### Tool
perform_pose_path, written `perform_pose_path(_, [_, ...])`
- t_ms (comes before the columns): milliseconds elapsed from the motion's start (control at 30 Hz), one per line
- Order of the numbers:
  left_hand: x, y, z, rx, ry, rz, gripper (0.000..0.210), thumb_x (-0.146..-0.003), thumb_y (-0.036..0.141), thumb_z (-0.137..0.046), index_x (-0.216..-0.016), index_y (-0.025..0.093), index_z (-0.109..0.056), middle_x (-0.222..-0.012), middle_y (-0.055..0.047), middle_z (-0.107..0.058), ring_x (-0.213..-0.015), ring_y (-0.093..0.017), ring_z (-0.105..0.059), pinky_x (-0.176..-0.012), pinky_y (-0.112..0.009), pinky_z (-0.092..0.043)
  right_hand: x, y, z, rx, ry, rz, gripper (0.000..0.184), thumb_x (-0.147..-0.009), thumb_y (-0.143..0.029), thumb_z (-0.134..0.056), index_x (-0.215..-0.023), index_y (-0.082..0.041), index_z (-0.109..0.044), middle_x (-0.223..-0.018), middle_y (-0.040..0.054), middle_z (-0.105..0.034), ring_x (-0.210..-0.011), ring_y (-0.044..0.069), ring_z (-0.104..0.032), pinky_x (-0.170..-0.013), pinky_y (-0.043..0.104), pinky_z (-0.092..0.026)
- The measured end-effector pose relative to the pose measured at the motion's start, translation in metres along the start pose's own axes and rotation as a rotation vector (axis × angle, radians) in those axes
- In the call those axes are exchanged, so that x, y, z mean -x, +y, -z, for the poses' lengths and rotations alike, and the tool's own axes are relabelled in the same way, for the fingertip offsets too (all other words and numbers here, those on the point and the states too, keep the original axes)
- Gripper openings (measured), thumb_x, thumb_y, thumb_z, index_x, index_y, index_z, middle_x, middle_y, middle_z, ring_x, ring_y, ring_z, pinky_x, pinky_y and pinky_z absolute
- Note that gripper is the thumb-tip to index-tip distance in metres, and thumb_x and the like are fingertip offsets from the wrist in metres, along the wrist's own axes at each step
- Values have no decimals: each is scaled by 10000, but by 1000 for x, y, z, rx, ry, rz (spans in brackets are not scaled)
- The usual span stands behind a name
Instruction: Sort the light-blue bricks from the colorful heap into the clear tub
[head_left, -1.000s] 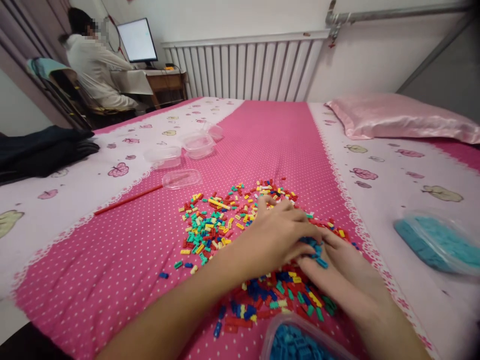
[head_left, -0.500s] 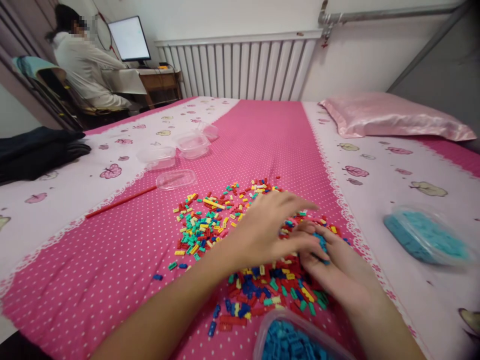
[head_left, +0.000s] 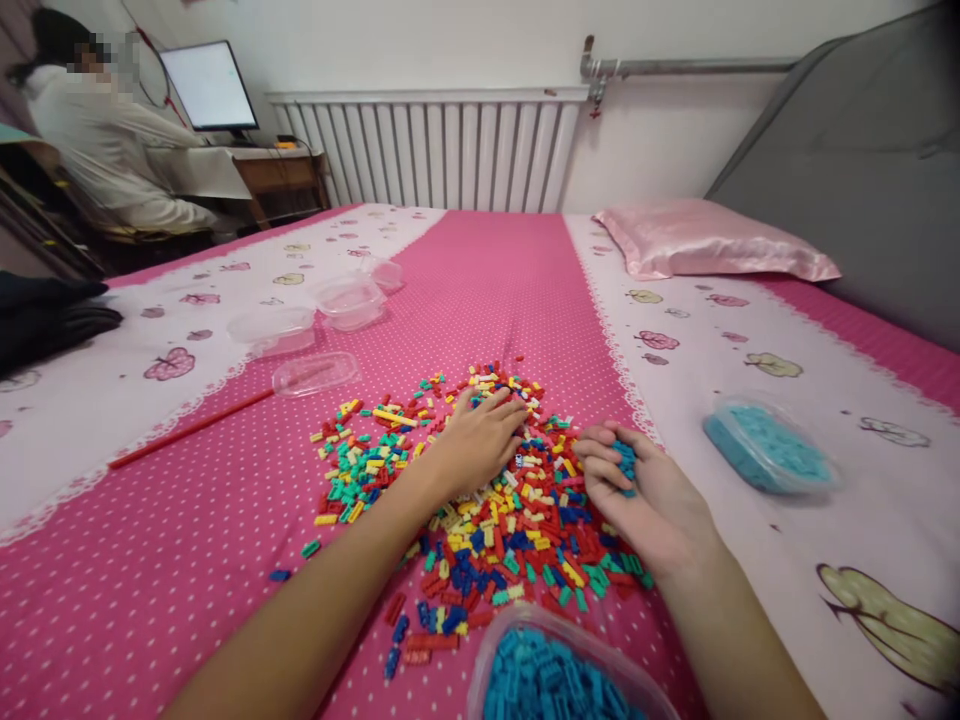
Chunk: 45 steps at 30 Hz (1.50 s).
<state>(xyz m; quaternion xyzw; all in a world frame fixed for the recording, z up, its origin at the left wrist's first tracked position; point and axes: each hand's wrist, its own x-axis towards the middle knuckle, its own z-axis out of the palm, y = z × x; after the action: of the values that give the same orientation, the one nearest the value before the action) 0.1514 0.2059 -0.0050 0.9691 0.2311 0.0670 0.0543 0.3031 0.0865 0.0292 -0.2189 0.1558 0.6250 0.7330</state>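
My left hand (head_left: 480, 440) lies palm down on a pile of small coloured building bricks (head_left: 525, 500), its fingers apart and touching the bricks. To its right, my right hand (head_left: 645, 490) is cupped palm up with the fingers curled round several blue bricks (head_left: 625, 465). The loose pile mixes red, yellow, green, dark blue, cream and white pieces. Close to my body, below the pile, stands a clear plastic tub (head_left: 495, 640) full of blue bricks (head_left: 562, 675).
A second tub (head_left: 772, 445) of light blue bricks sits at the right. Clear, pale plastic containers (head_left: 349, 300), a lid (head_left: 315, 374) and a red stick (head_left: 191, 430) lie at the left. A pillow (head_left: 712, 240) is at the back right. A person (head_left: 105, 150) sits by a monitor.
My left hand has moved away from my right hand and down onto the pile. My right hand keeps hold of the blue bricks. The view has turned a little to the right.
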Motion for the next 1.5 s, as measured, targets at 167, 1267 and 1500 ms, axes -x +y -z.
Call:
perform_pose_path(167, [0,-2,-1,12,13,-41,394,-950,170,-380,-1273,148,-604,-1414,-114,-560,-1391,-250,-418,-1157,-525,-248,1,-1,-2,32,-9,13,263,-1005,-94,-285,-799,-188,-420,-673,-46,-384,-426,47,-378,-299,119,-279])
perform_pose_path(1267, [4,-7,0,-68,17,-55,365,-973,214,-386,-1266,176,-601,-1377,-115,-568,-1343,-277,-433,-1122,-546,-244,-4,3,2,130,-12,41,287,-1016,-100,-289,-783,-160,-446,-684,-31,-384,-437,40,-382,-306,119,-274])
perform_pose_path(1500, [10,-5,20,195,239,69,204,-910,173,-526,-1002,233,-698,-1063,-11,-718,-1068,-213,-605,-1008,-457,-276,-6,5,2,136,22,2,257,-1011,-116,-328,-812,-148,-488,-713,-5,-440,-484,51,-417,-344,110,-342])
